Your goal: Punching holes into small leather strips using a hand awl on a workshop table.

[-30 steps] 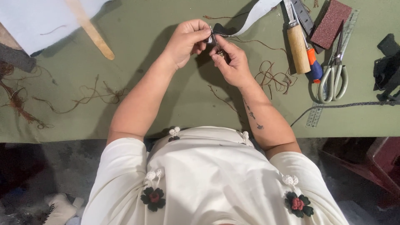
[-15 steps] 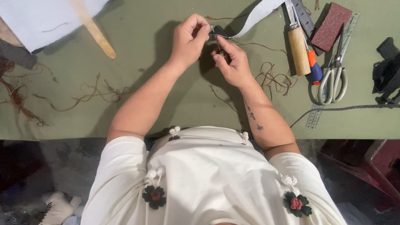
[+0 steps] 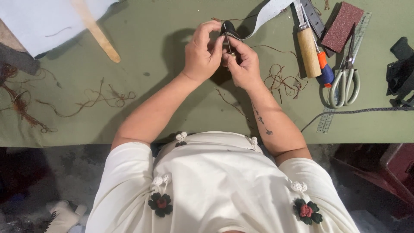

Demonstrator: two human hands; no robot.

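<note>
Left hand (image 3: 202, 54), right hand (image 3: 242, 60): I see both closed on small dark leather piece (image 3: 228, 30), pinched between fingertips above green table (image 3: 172, 99). Brown thread (image 3: 282, 80) trails from it, I judge. Piece: light, pliable, likely slick-faced; I'd grip at edges, near stitch line. Right of hands: wood-handled knife (image 3: 308, 49), scissors (image 3: 345, 77), sanding block (image 3: 342, 26). Left: wooden stick (image 3: 97, 32), white sheet (image 3: 47, 21).

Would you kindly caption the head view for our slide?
Both hands, left hand and right hand, pinch a small dark piece over a green table.
</note>
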